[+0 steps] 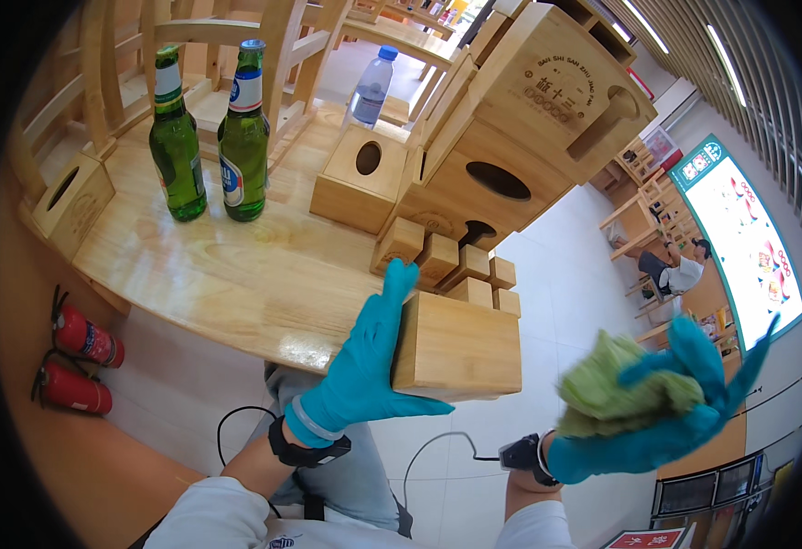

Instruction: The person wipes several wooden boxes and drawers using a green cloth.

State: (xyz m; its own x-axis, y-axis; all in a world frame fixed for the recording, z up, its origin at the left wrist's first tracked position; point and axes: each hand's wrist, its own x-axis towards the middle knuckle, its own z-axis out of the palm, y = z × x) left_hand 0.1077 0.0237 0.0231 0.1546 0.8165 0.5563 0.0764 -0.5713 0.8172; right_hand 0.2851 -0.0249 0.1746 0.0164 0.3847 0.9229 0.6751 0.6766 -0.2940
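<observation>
My left hand (361,364), in a teal glove, grips a plain light-wood box (463,349) by its left side, thumb along the lower edge and fingers up the side. In my right hand (662,442), also gloved, is a crumpled green cloth (613,395). That hand is off to the right of the box, some fingers stretched past the cloth, which looks blurred. Just beyond the held box are several small wooden blocks (437,256) in a cluster, close to my left fingertips. Behind them stand larger wooden dispenser boxes (479,137) with oval holes.
On the wooden table (209,274) stand two green glass bottles (243,151), a clear water bottle (371,90) and a wooden tissue box (357,178). Wooden chairs (222,78) rest behind. Two fire extinguishers (80,361) are at lower left. A person (680,270) sits far right.
</observation>
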